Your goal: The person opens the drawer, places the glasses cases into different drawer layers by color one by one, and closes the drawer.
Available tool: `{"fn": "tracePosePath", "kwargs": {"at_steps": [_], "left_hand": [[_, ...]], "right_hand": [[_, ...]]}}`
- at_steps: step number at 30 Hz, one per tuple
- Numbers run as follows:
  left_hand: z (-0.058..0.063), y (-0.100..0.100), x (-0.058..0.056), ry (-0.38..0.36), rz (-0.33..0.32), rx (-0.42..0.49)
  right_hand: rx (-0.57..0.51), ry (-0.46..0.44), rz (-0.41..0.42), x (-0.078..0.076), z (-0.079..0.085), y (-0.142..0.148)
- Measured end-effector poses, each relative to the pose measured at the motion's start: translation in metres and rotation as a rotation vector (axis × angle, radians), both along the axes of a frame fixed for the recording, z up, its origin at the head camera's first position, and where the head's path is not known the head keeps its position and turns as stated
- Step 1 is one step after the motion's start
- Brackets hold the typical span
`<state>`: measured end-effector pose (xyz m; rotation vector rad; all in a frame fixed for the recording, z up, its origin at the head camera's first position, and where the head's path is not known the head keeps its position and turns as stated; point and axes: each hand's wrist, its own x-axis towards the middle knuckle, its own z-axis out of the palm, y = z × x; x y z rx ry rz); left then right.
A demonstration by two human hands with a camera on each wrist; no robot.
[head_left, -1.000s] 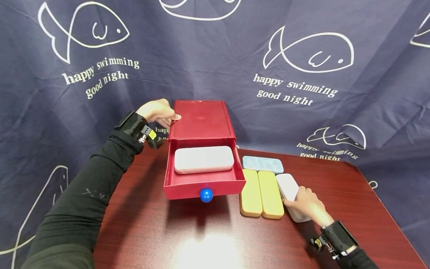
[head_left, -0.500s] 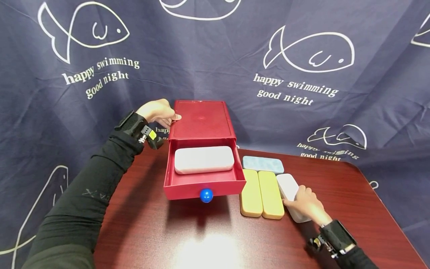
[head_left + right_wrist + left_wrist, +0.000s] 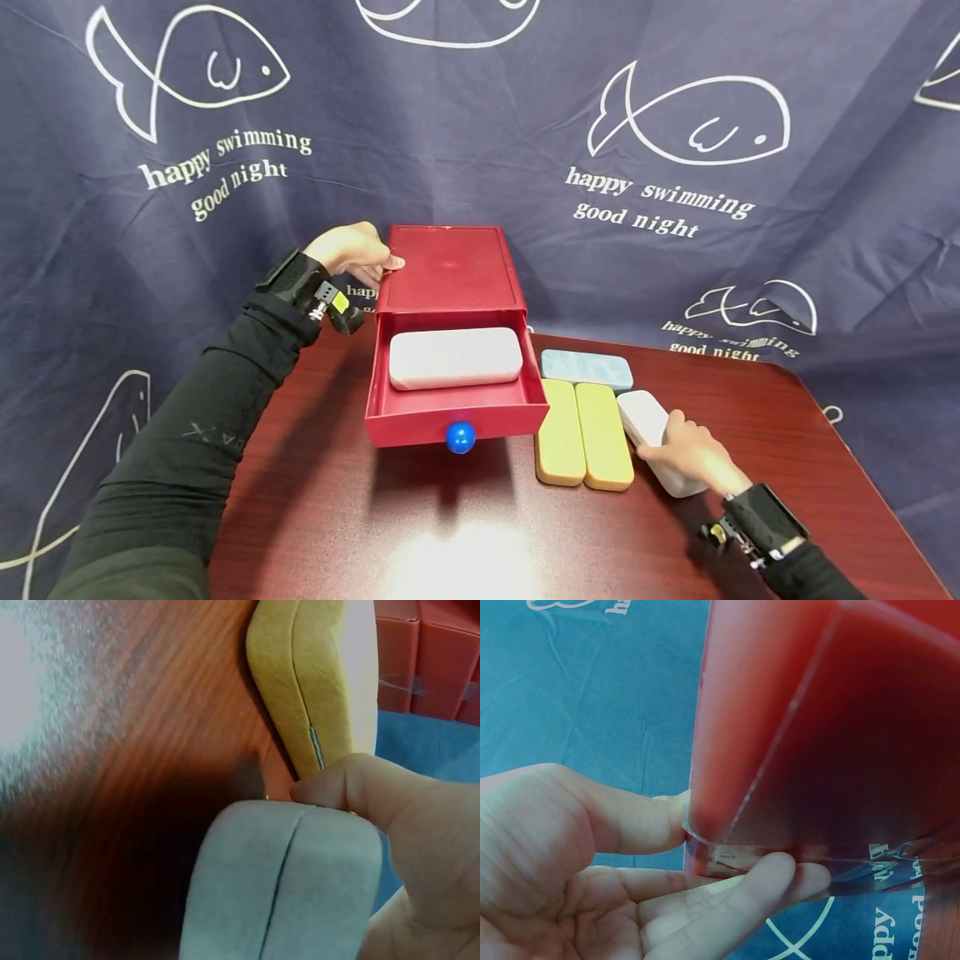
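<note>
One white case (image 3: 643, 414) lies nearest on the right of the counter (image 3: 322, 517), and the right grip (image 3: 686, 454) is clasped round it, thumb on the side towards the yellow pair; whether its full length bears on the wood I cannot tell. Just left of it, two yellow cases, the right one (image 3: 606, 437) and the left one (image 3: 560, 433), lie side by side.

Next comes the drawer (image 3: 420, 427), pulled well out, a blue knob (image 3: 461, 437) at its front and a shadow on the wood below. A second white case (image 3: 456, 359) lies crosswise inside, with bare floor before it. Beyond the yellow pair lies a blue case (image 3: 587, 370), also crosswise.

Farther back is the red box (image 3: 450, 271). The left grip (image 3: 351, 247) pinches its left edge, thumb on top, fingers round the other side; what bears the box is hidden. A fish-print curtain (image 3: 525, 125) hangs behind everything.

As things stand, I judge the work to be at an early stage: the drawer is open with one case in it, while four are outside, one of them in hand, and closing is not yet done.
</note>
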<state>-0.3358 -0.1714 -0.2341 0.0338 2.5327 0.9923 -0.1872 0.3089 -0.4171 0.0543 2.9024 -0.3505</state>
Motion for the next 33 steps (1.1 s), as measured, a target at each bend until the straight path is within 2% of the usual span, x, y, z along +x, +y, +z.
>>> {"fn": "tracePosePath", "kwargs": {"at_steps": [14, 22, 33], "left_hand": [[0.001, 0.001, 0.002, -0.003, 0.003, 0.015], [0.0, -0.001, 0.002, 0.002, -0.013, 0.014], [-0.001, 0.0, 0.0, 0.004, -0.004, 0.006]], "right_hand": [[-0.006, -0.052, 0.033, -0.002, 0.012, 0.004], [-0.002, -0.078, 0.038, -0.008, 0.013, 0.007], [0.006, -0.064, 0.048, -0.012, 0.018, 0.008]]}}
